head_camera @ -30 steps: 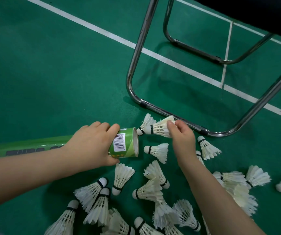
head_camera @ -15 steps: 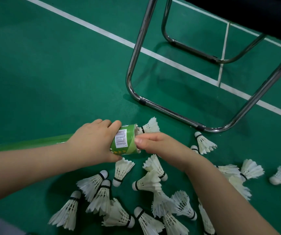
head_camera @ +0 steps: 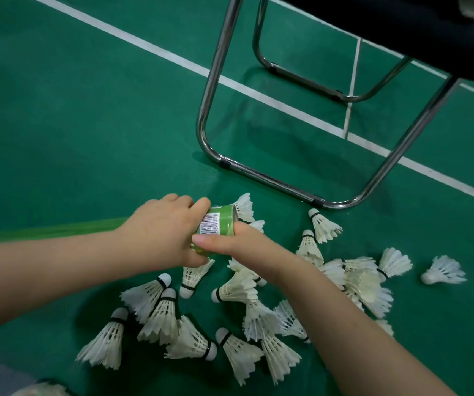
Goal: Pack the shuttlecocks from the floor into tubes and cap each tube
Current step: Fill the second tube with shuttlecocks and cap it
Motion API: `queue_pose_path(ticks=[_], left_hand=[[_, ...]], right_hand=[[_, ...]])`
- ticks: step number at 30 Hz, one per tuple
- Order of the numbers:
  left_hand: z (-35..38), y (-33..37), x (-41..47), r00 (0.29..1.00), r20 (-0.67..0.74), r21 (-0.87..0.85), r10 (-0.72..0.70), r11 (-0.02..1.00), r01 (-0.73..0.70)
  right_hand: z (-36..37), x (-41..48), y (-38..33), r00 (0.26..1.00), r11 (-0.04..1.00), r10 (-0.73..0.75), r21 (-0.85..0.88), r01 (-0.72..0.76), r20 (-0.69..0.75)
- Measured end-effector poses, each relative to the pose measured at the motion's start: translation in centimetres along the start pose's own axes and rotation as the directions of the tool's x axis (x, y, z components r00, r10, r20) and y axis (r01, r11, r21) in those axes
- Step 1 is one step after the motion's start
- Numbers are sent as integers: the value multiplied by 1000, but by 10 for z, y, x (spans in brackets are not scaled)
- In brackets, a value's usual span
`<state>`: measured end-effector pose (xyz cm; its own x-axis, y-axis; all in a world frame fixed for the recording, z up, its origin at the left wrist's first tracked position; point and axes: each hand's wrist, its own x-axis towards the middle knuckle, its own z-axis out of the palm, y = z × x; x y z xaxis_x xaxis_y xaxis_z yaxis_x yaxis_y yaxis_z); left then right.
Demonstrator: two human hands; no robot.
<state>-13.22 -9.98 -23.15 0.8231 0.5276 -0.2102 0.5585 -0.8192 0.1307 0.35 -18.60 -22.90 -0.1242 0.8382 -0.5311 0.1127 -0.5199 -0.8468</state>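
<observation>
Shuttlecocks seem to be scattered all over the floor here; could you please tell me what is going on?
A person is packing them into a green tube held sideways. The left hand grips the tube near its open end; the right hand is at the mouth, thumb along the tube's side, fingers hidden, so whether it holds a shuttlecock is unclear. Many loose shuttlecocks lie on the floor beside a metal chair frame.

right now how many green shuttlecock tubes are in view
1. The green cylindrical tube is gripped near its open end by the left hand, with the right hand at its mouth; its length runs left behind that arm. More may be out of frame.
</observation>
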Motion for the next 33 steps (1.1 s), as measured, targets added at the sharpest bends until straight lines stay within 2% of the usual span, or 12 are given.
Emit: queue_pose_path(ticks=[3,8,12,14,17,23,26,30,33], left_hand=[[3,6,0,1000,17,11,0,1000,0],[8,8,-5,999,35,51,18,999,-19],[10,6,-10,998,55,38,9,999,-11],[12,7,-12,998,67,31,5,999,-7],[16,11,-18,996,91,33,18,999,-21],[22,16,-31,991,129,59,40,997,-48],[21,13,-36,991,136,73,13,997,-23],[24,3,-42,986,164,77,-22,997,9],[30,-2,-44,983,179,67,-42,997,31]], right_hand=[[2,-5,10,987,999,16,37,-10,-162],[-8,-18,20,963,1000,11,16,-7,-270],[-21,-33,19,936,986,-35,-164,-25,-350],[-27,-37,24,890,936,-18,-321,-146,-456],[-24,-38,38,843,781,52,-504,-369,-536],[21,-30,76,804,664,247,-509,-547,-541],[31,-24,84,784,632,236,-522,-573,-574],[29,-18,87,777,667,196,-500,-553,-598],[21,-17,85,763,737,159,-439,-514,-627]])
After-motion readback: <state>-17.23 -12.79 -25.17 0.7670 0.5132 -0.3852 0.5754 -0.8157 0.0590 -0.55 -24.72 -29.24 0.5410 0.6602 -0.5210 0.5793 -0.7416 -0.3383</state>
